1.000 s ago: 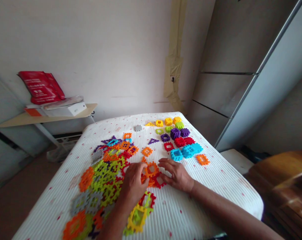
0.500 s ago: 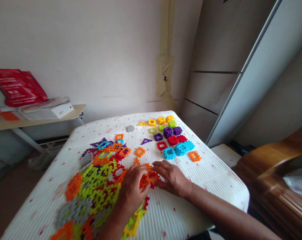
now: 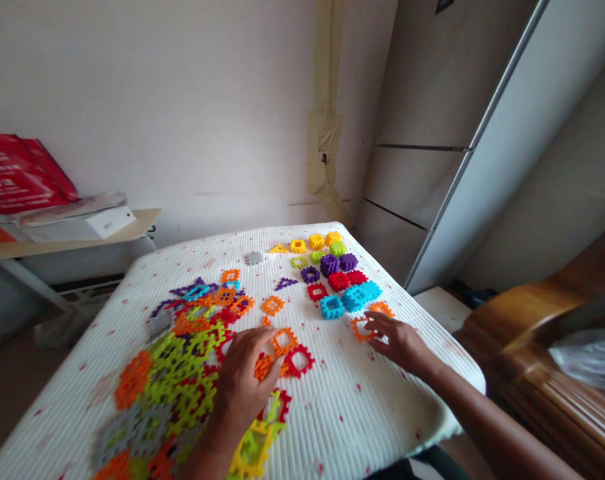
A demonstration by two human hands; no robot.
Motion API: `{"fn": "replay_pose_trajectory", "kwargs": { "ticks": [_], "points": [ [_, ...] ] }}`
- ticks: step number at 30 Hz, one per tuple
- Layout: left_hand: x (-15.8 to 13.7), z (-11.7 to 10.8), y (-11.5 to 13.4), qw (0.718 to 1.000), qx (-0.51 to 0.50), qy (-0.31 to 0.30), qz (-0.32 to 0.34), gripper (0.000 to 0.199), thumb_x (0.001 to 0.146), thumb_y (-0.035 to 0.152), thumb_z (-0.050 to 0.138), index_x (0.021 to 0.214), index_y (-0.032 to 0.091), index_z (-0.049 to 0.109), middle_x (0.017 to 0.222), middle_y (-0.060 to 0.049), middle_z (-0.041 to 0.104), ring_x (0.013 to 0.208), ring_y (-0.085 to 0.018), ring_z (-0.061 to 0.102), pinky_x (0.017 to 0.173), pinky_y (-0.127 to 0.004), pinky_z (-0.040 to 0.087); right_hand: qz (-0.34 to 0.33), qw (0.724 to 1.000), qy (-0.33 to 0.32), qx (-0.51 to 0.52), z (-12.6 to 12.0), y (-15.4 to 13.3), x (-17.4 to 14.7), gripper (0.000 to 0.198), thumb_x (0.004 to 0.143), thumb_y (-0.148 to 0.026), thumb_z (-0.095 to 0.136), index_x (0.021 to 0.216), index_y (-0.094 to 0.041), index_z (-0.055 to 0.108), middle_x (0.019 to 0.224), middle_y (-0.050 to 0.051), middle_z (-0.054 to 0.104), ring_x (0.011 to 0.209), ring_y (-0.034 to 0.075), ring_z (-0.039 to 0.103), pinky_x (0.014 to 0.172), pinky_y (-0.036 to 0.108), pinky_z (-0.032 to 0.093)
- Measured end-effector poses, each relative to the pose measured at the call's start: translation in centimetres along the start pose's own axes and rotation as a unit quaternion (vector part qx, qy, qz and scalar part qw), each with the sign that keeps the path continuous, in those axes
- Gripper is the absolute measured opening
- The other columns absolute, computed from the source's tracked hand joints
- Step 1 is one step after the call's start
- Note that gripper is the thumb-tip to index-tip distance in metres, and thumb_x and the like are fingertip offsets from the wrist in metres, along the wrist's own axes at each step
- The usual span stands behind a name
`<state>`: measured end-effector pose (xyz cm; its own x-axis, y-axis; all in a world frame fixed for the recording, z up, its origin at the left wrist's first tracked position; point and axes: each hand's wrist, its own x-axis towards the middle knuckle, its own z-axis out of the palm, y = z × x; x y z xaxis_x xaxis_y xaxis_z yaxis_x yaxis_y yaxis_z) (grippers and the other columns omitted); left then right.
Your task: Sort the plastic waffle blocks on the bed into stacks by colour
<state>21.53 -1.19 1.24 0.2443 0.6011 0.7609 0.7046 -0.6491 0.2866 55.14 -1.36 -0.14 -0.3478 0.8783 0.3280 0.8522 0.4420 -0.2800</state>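
My left hand (image 3: 242,373) is curled over the right edge of a mixed pile, thumb and fingers closed around a few orange interlocking pieces (image 3: 263,366). Just beyond its fingertips lies an orange square frame piece (image 3: 284,341), and beside that a red frame piece (image 3: 300,361). My right hand (image 3: 397,341) is at the right side of the table, its fingertips on an orange square frame piece (image 3: 362,329). Behind that piece, partly covered by the hand, is another orange piece (image 3: 382,309). Blue stacked pieces (image 3: 332,307) stand close by.
Green, grey, orange and purple pieces make up the pile (image 3: 182,373) at left. Yellow (image 3: 316,241), purple (image 3: 330,265) and red stacks (image 3: 339,281) stand at the back right. A grey piece (image 3: 254,258) lies alone. A white quilted cloth (image 3: 362,413) covers the table.
My right hand has moved right, away from my left hand, carrying an orange square frame piece to beside the other orange one. The left hand has stayed near the pile's edge.
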Motion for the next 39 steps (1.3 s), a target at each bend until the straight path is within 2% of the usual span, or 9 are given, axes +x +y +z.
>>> {"fn": "replay_pose_trajectory", "kwargs": {
  "ticks": [8,14,19,25,28,32,35,39],
  "points": [
    [-0.1,0.4,-0.6,0.999,0.000,-0.018,0.029,0.031,0.078,0.010,0.055,0.108,0.019,0.053,0.099,-0.007,0.065,0.095,-0.021,0.058,0.084,-0.036,0.049,0.010,0.999,-0.030,-0.005,1.2,1.4,0.8,0.018,0.082,-0.017,0.050,0.089,-0.023,0.066,0.124,0.007,0.059,0.102,0.021,0.063,0.085,0.032,0.051],
    [0.0,0.2,-0.5,0.999,-0.001,-0.019,0.034,0.029,0.079,0.010,0.054,0.106,0.020,0.054,0.099,-0.007,0.064,0.096,-0.021,0.058,0.085,-0.036,0.048,0.033,0.999,-0.008,0.011,1.2,1.2,0.4,0.018,0.080,-0.017,0.051,0.090,-0.021,0.065,0.129,0.010,0.055,0.094,0.020,0.066,0.077,0.030,0.053],
    [-0.2,0.2,-0.7,0.999,-0.005,-0.020,0.033,0.029,0.079,0.009,0.054,0.106,0.019,0.054,0.100,-0.008,0.064,0.096,-0.020,0.058,0.085,-0.036,0.048,0.017,0.999,0.024,0.016,0.8,0.3,0.4,0.017,0.083,-0.015,0.047,0.084,-0.020,0.063,0.118,0.009,0.061,0.095,0.018,0.064,0.079,0.029,0.052],
    [0.0,0.3,-0.6,0.999,-0.006,-0.022,0.034,0.026,0.080,0.009,0.054,0.104,0.019,0.055,0.100,-0.008,0.064,0.097,-0.020,0.057,0.086,-0.036,0.047,0.026,1.000,0.009,0.003,0.9,0.0,0.6,0.017,0.084,-0.014,0.045,0.079,-0.018,0.060,0.103,0.008,0.066,0.082,0.015,0.065,0.071,0.025,0.051],
    [0.1,0.2,-0.6,0.999,-0.006,-0.019,0.034,0.026,0.080,0.009,0.054,0.103,0.018,0.055,0.099,-0.008,0.064,0.096,-0.020,0.057,0.085,-0.036,0.047,0.026,1.000,0.012,0.007,1.0,0.0,0.5,0.017,0.084,-0.015,0.044,0.080,-0.019,0.060,0.104,0.008,0.065,0.082,0.015,0.065,0.071,0.024,0.050],
    [0.0,0.1,-0.7,0.999,-0.002,-0.016,0.034,0.024,0.080,0.011,0.054,0.103,0.019,0.056,0.098,-0.007,0.065,0.094,-0.020,0.058,0.084,-0.036,0.047,0.038,0.997,0.053,0.029,0.6,0.7,0.1,0.015,0.084,-0.020,0.047,0.088,-0.020,0.061,0.111,0.009,0.063,0.075,0.014,0.064,0.067,0.024,0.051],
    [-0.1,0.2,-0.8,0.999,-0.003,-0.016,0.033,0.023,0.080,0.011,0.054,0.102,0.019,0.056,0.098,-0.007,0.065,0.094,-0.020,0.058,0.084,-0.036,0.047,0.072,0.992,0.104,0.007,-0.2,1.9,-0.3,0.017,0.084,-0.021,0.046,0.090,-0.019,0.061,0.100,0.009,0.065,0.069,0.014,0.063,0.064,0.026,0.050],
    [0.0,0.1,-0.9,0.999,-0.005,-0.018,0.030,0.023,0.081,0.011,0.055,0.102,0.019,0.056,0.099,-0.007,0.065,0.095,-0.020,0.058,0.085,-0.037,0.047,0.096,0.987,0.111,-0.070,-0.8,3.3,-0.6,0.019,0.082,-0.024,0.049,0.095,-0.020,0.063,0.102,0.009,0.065,0.088,0.021,0.062,0.078,0.033,0.050]
  ]
}}
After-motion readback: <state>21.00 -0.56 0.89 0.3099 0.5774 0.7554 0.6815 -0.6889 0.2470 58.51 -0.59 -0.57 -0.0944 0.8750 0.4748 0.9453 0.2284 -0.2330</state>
